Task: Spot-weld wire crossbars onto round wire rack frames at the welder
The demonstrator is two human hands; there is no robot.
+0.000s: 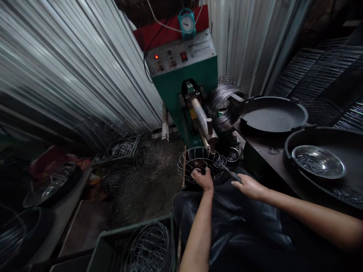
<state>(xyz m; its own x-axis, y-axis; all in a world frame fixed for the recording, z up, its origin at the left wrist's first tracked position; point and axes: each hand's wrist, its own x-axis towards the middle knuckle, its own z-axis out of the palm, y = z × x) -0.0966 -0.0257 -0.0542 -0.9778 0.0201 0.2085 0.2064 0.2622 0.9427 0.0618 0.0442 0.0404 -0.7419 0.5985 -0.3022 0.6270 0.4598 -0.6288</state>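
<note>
A round wire basket (179, 166) is in front of my lap, under the electrode arm of a green spot welding machine (167, 88). My left hand (204, 180) is at the basket's near side, its fingers curled on the wires. In my right hand (249, 186) is a slim metal tool with a grey handle (235, 176), its kind unclear. The tool points up and left, and its tip meets a small wire ring (219, 161) at the basket's right side, just below the machine's electrode (212, 145). The exact contact there is too small to make out.
A wire coil (224, 100) hangs right of the machine. On the right bench are two black pans (272, 128), and a steel bowl (337, 170) of small metal pieces. At lower left stands a green crate (95, 251) of wire rings. A teal clock (187, 23) tops the machine.
</note>
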